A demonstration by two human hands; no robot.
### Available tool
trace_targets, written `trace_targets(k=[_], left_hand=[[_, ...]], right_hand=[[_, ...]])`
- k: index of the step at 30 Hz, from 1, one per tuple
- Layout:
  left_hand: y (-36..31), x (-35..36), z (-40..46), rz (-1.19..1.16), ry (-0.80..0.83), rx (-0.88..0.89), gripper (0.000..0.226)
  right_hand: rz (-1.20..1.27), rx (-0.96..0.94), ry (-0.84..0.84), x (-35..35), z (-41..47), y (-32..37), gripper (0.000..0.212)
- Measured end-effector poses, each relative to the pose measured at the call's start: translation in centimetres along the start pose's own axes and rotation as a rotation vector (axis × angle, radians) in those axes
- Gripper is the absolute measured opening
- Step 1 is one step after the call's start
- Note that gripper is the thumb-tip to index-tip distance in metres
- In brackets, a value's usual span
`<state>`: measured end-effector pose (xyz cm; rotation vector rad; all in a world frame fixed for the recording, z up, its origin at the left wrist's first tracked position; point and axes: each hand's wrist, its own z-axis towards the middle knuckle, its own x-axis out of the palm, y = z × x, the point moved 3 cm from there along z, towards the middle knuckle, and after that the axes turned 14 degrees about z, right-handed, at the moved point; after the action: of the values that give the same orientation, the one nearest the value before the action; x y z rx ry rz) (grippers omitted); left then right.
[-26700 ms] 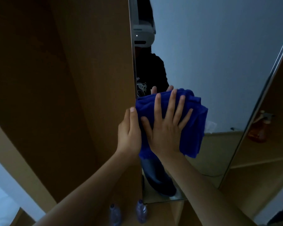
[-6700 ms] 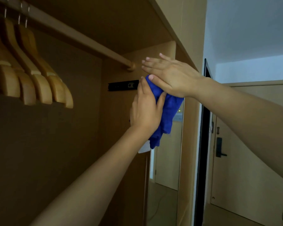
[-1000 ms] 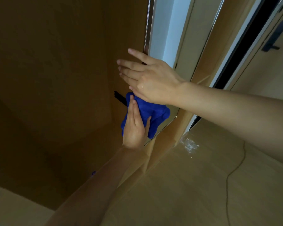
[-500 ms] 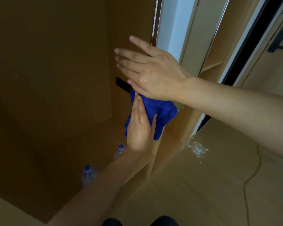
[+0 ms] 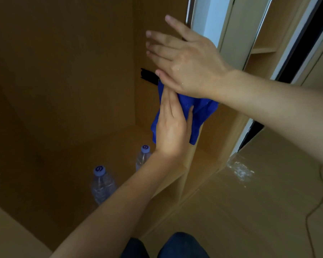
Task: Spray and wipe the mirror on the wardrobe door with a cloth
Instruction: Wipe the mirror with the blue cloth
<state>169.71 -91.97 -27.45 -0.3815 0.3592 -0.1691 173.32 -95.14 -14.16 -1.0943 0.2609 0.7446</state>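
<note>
A blue cloth is pressed against the lower part of the mirror on the open wardrobe door. My left hand lies flat on the cloth with straight fingers. My right hand is spread flat just above it, fingers straight, over the door's edge and the cloth's top. Much of the cloth is hidden by both hands. No spray bottle is in view.
Two clear water bottles stand on the wardrobe floor below my left arm. A black hinge plate sits on the inner wall. A wet patch and a thin cable lie on the wooden floor at right.
The view has tilted downward, bringing both bottles and my legs into sight. Both hands with the cloth stay pressed together low on the mirror, shifted slightly.
</note>
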Motion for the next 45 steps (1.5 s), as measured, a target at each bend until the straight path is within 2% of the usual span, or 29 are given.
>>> trace_targets(k=[10, 16, 25, 30, 36, 39, 45], left_hand=[[0.2, 0.4, -1.3, -0.001, -0.039, 0.015, 0.065], [0.5, 1.0, -2.9, -0.007, -0.017, -0.015, 0.069], [2.3, 0.0, -7.7, -0.164, 0.245, -0.100, 0.066], [2.7, -2.3, -10.7, -0.227, 0.261, -0.090, 0.064], [2.3, -3.1, -14.6, -0.308, 0.381, -0.060, 0.064], [1.5, -2.4, -14.7, -0.346, 0.421, -0.038, 0.063], [-1.5, -0.6, -12.5, -0.445, 0.513, -0.129, 0.062]], right_hand=[[0.025, 0.074, -0.041, 0.6, -2.6, 1.3, 0.044], [0.055, 0.126, 0.034, 0.9, -4.5, 2.5, 0.049], [0.090, 0.134, 0.110, 0.9, -6.9, 6.0, 0.049], [0.141, 0.146, 0.113, 0.3, -7.7, 7.8, 0.048], [0.256, 0.093, 0.111, -0.2, -9.7, 10.1, 0.043], [0.279, 0.132, 0.141, -0.4, -11.5, 10.4, 0.043], [0.336, 0.297, 0.233, -1.4, -16.9, 9.0, 0.043]])
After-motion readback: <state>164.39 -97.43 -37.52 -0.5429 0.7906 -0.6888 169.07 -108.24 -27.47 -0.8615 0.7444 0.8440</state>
